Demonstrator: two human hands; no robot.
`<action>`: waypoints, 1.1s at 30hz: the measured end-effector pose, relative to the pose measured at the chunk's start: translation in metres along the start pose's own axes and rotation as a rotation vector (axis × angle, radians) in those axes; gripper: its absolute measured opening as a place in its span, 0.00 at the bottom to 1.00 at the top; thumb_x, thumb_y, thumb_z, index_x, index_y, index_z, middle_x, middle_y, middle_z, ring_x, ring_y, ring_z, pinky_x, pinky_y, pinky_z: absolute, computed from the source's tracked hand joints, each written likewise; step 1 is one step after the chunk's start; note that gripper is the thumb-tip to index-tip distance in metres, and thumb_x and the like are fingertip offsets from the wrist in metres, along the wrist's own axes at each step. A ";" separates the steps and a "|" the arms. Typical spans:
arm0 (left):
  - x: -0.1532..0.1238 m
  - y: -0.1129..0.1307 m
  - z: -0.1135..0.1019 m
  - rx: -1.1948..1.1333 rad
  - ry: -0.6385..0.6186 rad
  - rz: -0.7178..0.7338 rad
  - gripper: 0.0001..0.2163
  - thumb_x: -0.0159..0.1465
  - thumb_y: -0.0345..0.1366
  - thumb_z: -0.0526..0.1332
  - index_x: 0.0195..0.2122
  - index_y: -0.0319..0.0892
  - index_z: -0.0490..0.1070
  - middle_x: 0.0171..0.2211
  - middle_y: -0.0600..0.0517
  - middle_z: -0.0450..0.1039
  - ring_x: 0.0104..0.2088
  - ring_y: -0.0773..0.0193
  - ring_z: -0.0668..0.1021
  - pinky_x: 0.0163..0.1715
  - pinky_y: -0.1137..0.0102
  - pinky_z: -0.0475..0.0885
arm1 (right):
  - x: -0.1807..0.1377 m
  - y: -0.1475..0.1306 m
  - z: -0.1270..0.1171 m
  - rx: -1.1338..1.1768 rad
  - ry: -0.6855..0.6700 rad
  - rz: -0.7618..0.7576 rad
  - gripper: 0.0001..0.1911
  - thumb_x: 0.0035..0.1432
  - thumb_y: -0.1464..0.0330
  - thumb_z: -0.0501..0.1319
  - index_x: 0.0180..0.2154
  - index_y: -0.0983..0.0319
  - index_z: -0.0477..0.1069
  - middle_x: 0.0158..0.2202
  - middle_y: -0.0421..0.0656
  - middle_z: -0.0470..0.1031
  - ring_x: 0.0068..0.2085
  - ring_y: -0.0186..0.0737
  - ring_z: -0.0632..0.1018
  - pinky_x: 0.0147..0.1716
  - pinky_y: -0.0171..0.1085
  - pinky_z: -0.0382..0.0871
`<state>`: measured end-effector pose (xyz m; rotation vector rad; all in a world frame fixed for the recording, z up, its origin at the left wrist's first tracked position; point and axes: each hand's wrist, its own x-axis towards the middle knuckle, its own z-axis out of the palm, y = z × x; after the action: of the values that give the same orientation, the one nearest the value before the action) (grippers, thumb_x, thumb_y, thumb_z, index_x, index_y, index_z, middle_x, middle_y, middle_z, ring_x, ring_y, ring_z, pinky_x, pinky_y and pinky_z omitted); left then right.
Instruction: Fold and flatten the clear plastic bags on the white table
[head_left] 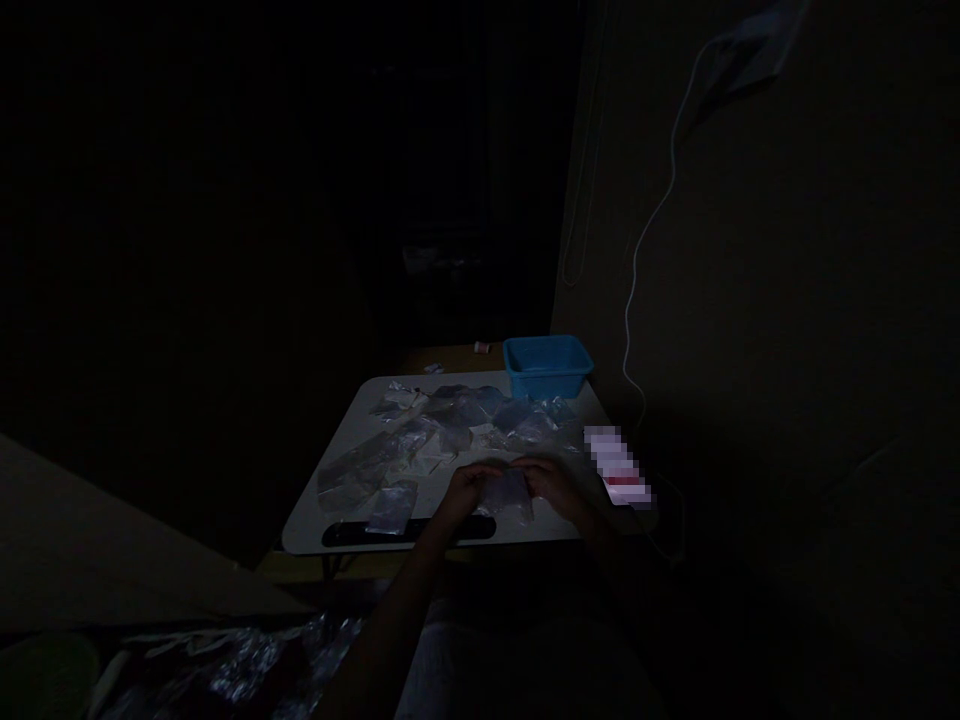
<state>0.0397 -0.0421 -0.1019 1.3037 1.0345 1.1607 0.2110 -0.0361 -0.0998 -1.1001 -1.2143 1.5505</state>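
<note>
Between my two hands, over the front of a white table (300,525), is a clear plastic bag (510,497). My left hand (469,487) pinches its upper left edge, fingers closed. On the other side my right hand (545,478) grips the upper right edge with curled fingers. The dim light hides the fingertips and whatever may be inside the bag. A flat plastic packet (392,508) lies left of my left hand, partly over a black strip (349,534) along the table's front. Several crumpled clear bags (457,408) spread across the table beyond my hands.
A blue basket (551,385) stands at the table's back right corner. At the right edge lies a lit, blurred phone (616,465), near a white cable (673,170) running up the wall. A small cup (482,348) lies behind the table. Shiny plastic (251,660) sits low at left.
</note>
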 end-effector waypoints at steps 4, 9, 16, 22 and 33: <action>-0.001 0.002 0.002 0.031 0.032 0.002 0.07 0.47 0.34 0.58 0.23 0.40 0.74 0.28 0.49 0.75 0.31 0.60 0.74 0.33 0.68 0.67 | -0.002 -0.004 0.002 0.005 -0.044 0.016 0.19 0.42 0.60 0.56 0.33 0.65 0.72 0.21 0.41 0.72 0.22 0.35 0.71 0.22 0.34 0.65; -0.003 0.009 0.000 -0.044 0.004 0.030 0.13 0.48 0.35 0.56 0.34 0.39 0.74 0.33 0.49 0.75 0.34 0.60 0.74 0.36 0.67 0.67 | -0.003 -0.002 0.001 -0.108 -0.050 -0.086 0.17 0.37 0.64 0.60 0.32 0.64 0.73 0.23 0.39 0.72 0.21 0.32 0.70 0.20 0.31 0.63; 0.000 0.006 0.001 0.006 0.027 0.009 0.15 0.50 0.40 0.58 0.36 0.38 0.74 0.38 0.47 0.74 0.39 0.58 0.73 0.40 0.67 0.65 | -0.002 0.002 -0.001 -0.125 -0.057 -0.124 0.17 0.40 0.63 0.59 0.34 0.64 0.73 0.24 0.40 0.71 0.19 0.29 0.68 0.18 0.31 0.61; 0.000 0.006 0.004 0.048 0.093 -0.047 0.10 0.46 0.37 0.61 0.29 0.38 0.74 0.32 0.48 0.75 0.33 0.61 0.74 0.32 0.70 0.67 | -0.003 0.000 -0.001 -0.154 -0.047 -0.143 0.17 0.42 0.60 0.59 0.33 0.65 0.73 0.23 0.40 0.71 0.22 0.32 0.70 0.20 0.32 0.64; -0.003 0.006 0.002 0.043 0.145 0.018 0.14 0.47 0.34 0.59 0.36 0.38 0.72 0.27 0.52 0.72 0.25 0.67 0.71 0.24 0.75 0.63 | -0.001 0.003 0.002 -0.123 -0.011 -0.124 0.20 0.41 0.54 0.59 0.30 0.64 0.71 0.22 0.40 0.71 0.21 0.34 0.71 0.21 0.34 0.67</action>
<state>0.0406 -0.0453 -0.0966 1.2789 1.1607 1.2672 0.2089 -0.0383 -0.1020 -1.0740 -1.3746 1.4050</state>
